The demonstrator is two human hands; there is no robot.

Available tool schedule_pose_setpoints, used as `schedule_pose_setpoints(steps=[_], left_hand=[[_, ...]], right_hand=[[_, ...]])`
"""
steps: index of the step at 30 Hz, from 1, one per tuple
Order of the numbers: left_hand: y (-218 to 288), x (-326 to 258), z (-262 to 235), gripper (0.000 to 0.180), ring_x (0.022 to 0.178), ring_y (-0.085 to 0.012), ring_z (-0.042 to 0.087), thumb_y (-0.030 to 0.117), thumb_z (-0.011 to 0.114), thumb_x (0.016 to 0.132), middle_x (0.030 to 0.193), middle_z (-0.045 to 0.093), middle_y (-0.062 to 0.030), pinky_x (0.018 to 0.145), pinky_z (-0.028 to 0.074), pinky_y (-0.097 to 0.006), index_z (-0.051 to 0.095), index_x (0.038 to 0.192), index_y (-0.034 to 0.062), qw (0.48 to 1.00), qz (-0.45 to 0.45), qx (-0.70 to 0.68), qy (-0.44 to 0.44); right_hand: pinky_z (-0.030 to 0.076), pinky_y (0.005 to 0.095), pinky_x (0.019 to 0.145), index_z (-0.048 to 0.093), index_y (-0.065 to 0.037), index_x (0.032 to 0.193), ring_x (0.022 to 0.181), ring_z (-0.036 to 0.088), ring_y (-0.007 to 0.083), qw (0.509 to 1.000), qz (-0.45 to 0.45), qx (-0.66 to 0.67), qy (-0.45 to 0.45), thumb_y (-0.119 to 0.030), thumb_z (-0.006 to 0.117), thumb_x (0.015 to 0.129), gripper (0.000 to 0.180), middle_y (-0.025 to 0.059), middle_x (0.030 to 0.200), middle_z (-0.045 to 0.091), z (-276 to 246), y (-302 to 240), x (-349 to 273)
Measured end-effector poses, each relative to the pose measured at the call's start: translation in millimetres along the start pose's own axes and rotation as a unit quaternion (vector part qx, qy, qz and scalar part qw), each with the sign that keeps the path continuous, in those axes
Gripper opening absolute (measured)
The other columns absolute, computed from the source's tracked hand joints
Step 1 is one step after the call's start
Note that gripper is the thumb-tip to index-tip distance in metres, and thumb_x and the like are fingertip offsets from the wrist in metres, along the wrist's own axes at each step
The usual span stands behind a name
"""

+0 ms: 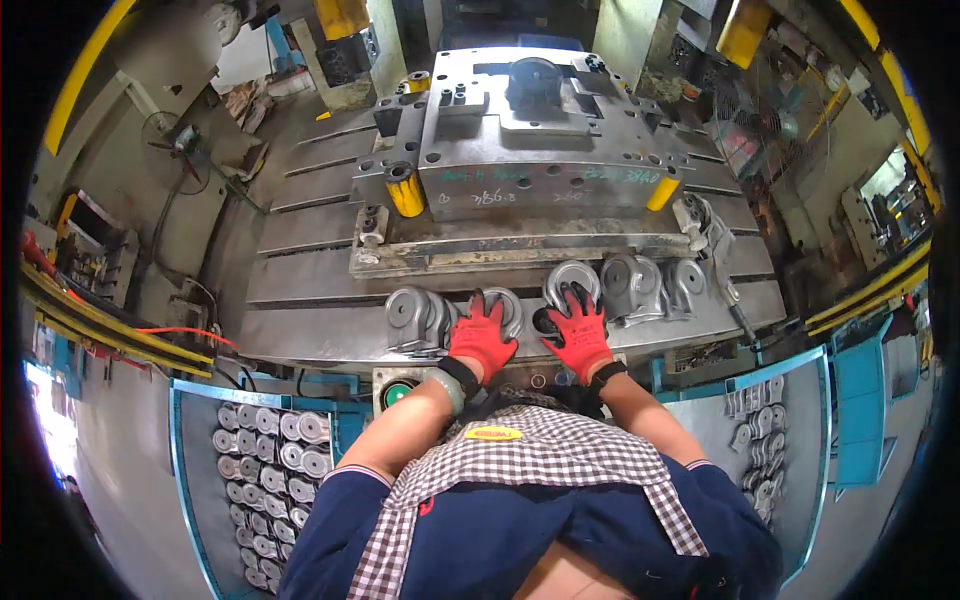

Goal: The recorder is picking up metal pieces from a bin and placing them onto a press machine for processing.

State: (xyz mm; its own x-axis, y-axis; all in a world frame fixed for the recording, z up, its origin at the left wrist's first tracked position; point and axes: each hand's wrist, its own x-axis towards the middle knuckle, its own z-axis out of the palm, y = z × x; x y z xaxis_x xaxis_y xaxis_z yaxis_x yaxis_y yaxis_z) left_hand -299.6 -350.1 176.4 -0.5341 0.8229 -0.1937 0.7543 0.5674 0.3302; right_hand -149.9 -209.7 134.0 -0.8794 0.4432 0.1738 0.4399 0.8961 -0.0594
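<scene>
My left hand, in a red glove with dark fingertips, grips a round stamped metal part at the front of the press bed. A row of similar grey parts stands close on its left. My right hand, gloved the same way, has its fingers over the rim of another stamped metal part. Its palm side and the part's underside are hidden. To the right of this hand are more stamped parts, leaning against one another.
Beyond the slotted metal bed sits a large die block with yellow guide posts and a round part on top. Blue-edged bins of stamped parts flank me. A green button is near my left wrist; a tool lies right.
</scene>
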Motion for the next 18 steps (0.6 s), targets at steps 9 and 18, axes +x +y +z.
schedule_pose_setpoints(steps=[9,18], left_hand=[[-7.4,-9.8,-1.8,0.077,0.108,-0.0439,0.046,0.054,0.057,0.072,0.138,0.025,-0.0245,0.089,0.041,-0.046,0.035,0.133,0.0144,0.999,0.039,0.004,-0.024],[-14.8,-14.8,0.9,0.075,0.109,-0.0348,0.046,0.053,0.063,0.067,0.133,0.036,-0.0167,0.087,0.038,-0.048,0.042,0.129,0.0176,0.998,0.047,0.029,0.013]], right_hand=[[0.037,0.0461,0.089,0.060,-0.021,0.104,0.110,0.040,0.0382,0.989,0.010,0.121,0.087,-0.038,0.066,0.067,0.041,0.0163,0.126,0.040,-0.5,49.4,21.9],[0.028,0.0604,0.092,0.055,-0.026,0.114,0.118,0.033,0.0429,0.997,-0.027,-0.019,-0.072,-0.048,0.062,0.069,0.050,0.0135,0.134,0.035,-12.6,-5.7,-0.9]])
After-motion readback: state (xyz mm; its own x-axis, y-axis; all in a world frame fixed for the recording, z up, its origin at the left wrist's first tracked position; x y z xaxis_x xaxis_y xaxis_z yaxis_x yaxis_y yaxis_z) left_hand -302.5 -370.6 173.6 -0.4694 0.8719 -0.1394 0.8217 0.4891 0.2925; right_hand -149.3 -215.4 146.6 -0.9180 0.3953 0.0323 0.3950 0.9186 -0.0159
